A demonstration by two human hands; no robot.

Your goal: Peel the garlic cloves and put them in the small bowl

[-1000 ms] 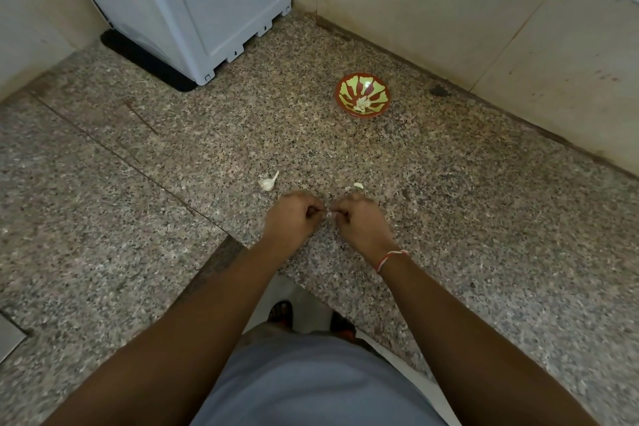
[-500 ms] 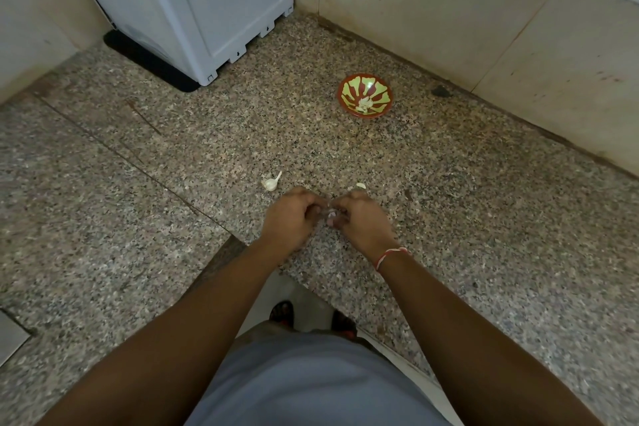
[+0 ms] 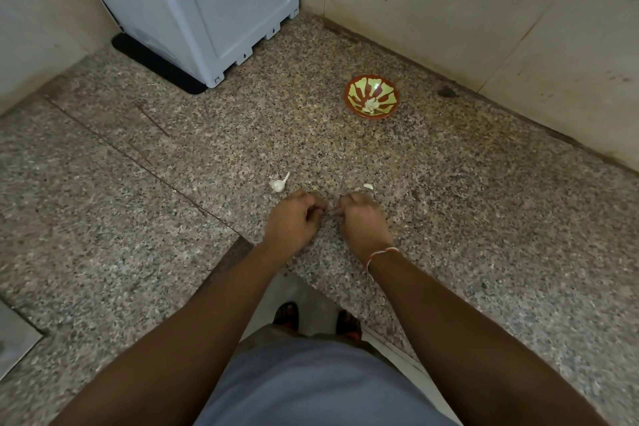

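Note:
My left hand (image 3: 294, 218) and my right hand (image 3: 363, 220) rest low over the granite counter, fingers curled, fingertips facing each other across a narrow gap. They pinch a small garlic clove (image 3: 334, 211) between them, and the fingers hide most of it. A loose garlic piece with a stalk (image 3: 278, 184) lies just beyond my left hand. Just beyond my right hand is a small white garlic scrap (image 3: 368, 186). The small red and yellow bowl (image 3: 347, 97) stands farther back with peeled cloves (image 3: 370, 104) inside.
A white appliance (image 3: 214, 0) on a black mat stands at the back left corner. Beige tiled walls (image 3: 449, 10) close the back and right. The counter's front edge (image 3: 242, 245) drops off near my wrists. A dark speck (image 3: 446, 91) lies by the wall.
My hands, pressed together around the clove half a second ago, have drawn slightly apart. The bowl and loose garlic pieces have not moved.

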